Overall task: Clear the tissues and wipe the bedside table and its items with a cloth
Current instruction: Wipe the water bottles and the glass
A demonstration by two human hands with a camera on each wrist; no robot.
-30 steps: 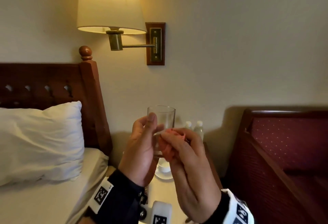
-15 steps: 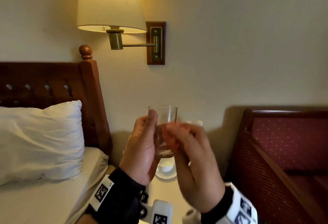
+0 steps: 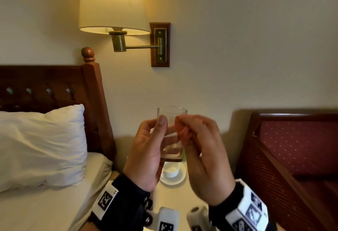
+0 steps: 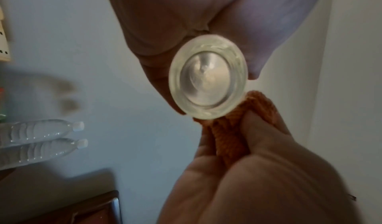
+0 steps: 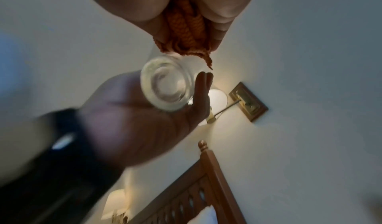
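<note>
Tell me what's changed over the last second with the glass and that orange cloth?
Little has changed. The right hand has shifted the orange cloth slightly against the side of the glass, rubbing it; the hand was blurred with motion half a second ago. The left hand grips the glass upright at about the same height throughout. The cup and saucer below have not moved.

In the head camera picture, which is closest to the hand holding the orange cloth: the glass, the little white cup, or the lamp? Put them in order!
From the right hand:
1. Glass, touching its cloth, just left.
2. White cup, below on its saucer.
3. Lamp, high up on the wall, left.
</note>
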